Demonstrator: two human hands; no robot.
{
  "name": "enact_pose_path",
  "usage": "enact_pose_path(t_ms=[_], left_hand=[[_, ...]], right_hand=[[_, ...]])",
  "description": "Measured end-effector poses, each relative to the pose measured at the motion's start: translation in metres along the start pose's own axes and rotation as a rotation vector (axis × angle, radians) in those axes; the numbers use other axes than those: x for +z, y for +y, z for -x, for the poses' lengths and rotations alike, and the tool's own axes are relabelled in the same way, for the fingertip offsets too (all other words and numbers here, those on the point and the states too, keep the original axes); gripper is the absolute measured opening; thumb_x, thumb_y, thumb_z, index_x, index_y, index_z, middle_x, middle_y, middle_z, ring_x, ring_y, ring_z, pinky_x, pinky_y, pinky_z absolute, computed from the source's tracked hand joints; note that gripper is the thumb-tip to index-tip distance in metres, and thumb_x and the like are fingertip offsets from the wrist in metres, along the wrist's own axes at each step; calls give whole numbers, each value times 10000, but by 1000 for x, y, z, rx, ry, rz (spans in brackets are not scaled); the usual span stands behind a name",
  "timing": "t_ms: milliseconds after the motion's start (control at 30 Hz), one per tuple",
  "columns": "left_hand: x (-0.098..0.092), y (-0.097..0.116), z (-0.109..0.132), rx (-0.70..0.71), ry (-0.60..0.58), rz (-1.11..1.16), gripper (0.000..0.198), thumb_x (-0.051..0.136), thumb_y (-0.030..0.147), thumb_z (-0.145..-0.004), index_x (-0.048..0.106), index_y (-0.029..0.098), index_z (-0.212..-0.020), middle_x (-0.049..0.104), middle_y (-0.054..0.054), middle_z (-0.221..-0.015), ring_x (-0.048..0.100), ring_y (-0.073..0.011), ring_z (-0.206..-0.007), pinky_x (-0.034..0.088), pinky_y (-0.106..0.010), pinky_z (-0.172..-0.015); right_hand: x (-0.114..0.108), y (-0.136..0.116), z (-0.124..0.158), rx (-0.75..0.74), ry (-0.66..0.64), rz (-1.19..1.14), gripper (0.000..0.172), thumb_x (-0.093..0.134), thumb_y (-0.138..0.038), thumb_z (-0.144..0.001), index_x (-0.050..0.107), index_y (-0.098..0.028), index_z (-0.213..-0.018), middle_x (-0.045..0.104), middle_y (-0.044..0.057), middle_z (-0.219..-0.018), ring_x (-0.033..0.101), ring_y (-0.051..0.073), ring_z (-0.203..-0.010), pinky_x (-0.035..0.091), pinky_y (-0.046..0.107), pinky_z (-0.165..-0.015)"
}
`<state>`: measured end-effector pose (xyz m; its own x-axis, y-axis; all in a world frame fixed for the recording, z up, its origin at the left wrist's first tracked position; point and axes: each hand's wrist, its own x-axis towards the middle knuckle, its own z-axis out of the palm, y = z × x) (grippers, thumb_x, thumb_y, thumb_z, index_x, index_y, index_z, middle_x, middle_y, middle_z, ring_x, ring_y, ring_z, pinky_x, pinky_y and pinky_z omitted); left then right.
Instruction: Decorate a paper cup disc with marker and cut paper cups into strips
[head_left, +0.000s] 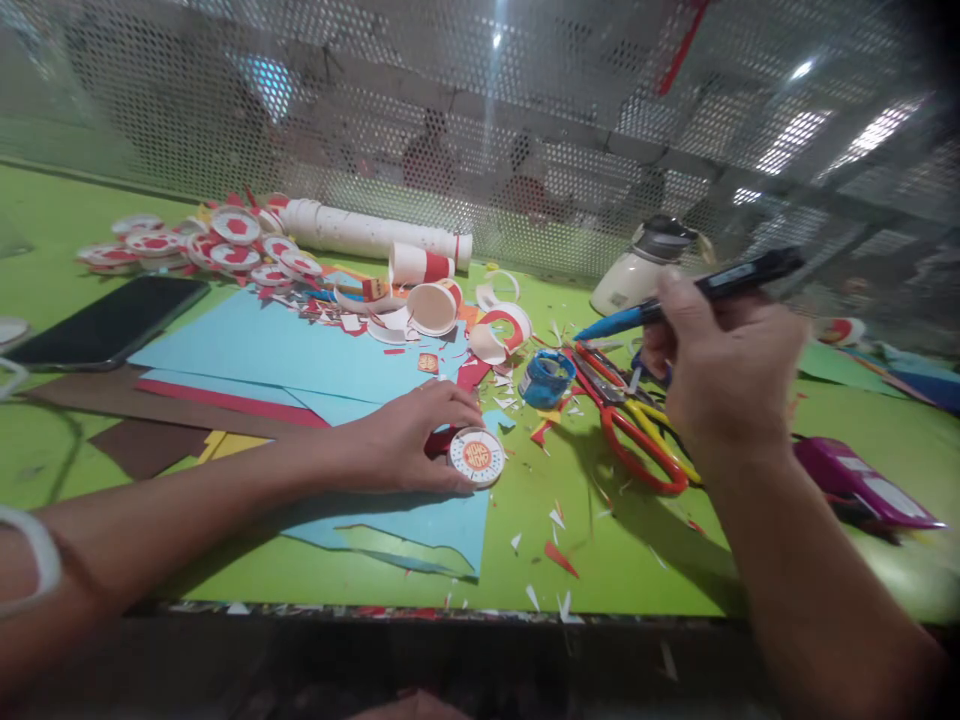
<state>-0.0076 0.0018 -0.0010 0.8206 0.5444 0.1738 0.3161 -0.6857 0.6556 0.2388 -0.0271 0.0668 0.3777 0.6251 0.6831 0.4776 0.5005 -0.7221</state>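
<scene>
My left hand [416,440] reaches in from the left, its fingers and thumb closed on the edge of a small round cup base [475,457]. The base lies with its white face up, showing black marks around a printed orange circle. Under it is light blue paper [420,515]. Raised on the right, my right hand [724,360] grips a marker pen [705,285], black along the barrel with a blue tapered end pointing down-left. Below that end are a small blue-stained pot [547,378] and red-handled scissors [641,455].
Cut cup bases with red parts [232,240] pile up at the back left, beside a long stack of paper cups [360,228]. A phone [112,318] lies left; a purple stapler-like object [862,480] lies right. A white jug [645,265] stands near the perforated screen [450,120]. Paper scraps litter the table.
</scene>
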Motion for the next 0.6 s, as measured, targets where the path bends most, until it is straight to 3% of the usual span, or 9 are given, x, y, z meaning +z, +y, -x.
enact_pose_path(t_ms=[67,200,300,433,600], left_hand=[[0,2,0,-17,-1,10,435,740,380,-717,625,186,-1089,552,-109,-1223,506,-246,-1136,409,-381,-989],[0,6,0,-66,10,32,400,743,366,-704,627,188,-1043,559,-94,-1186,517,-232,-1086,437,-349,-929],[1,8,0,-124,17,42,381,737,373,-691,615,195,-1004,573,-64,-1090,531,-200,-953,458,-310,-822],[3,10,2,-190,31,53,417,723,369,-683,577,189,-1029,560,-36,-963,507,-163,-815,439,-279,-706],[3,12,2,-202,35,64,375,707,327,-680,565,193,-1001,559,-23,-935,500,-152,-786,428,-276,-691]], right_hand=[[1,-13,10,37,-23,-136,238,692,-344,-824,594,-193,-670,502,-51,-464,418,85,-360,308,227,-336],[11,-21,35,246,-426,-252,206,673,-393,-839,641,-194,-796,583,-36,-506,491,93,-385,364,214,-341],[20,-16,49,339,-637,-227,212,638,-397,-854,622,-190,-814,584,-42,-503,504,97,-400,412,216,-367],[27,-13,54,366,-692,-160,149,655,-309,-827,604,-181,-772,542,-60,-490,486,84,-404,409,205,-384],[30,-16,58,307,-668,-133,138,664,-259,-811,596,-194,-711,510,-76,-493,418,56,-375,351,195,-368]])
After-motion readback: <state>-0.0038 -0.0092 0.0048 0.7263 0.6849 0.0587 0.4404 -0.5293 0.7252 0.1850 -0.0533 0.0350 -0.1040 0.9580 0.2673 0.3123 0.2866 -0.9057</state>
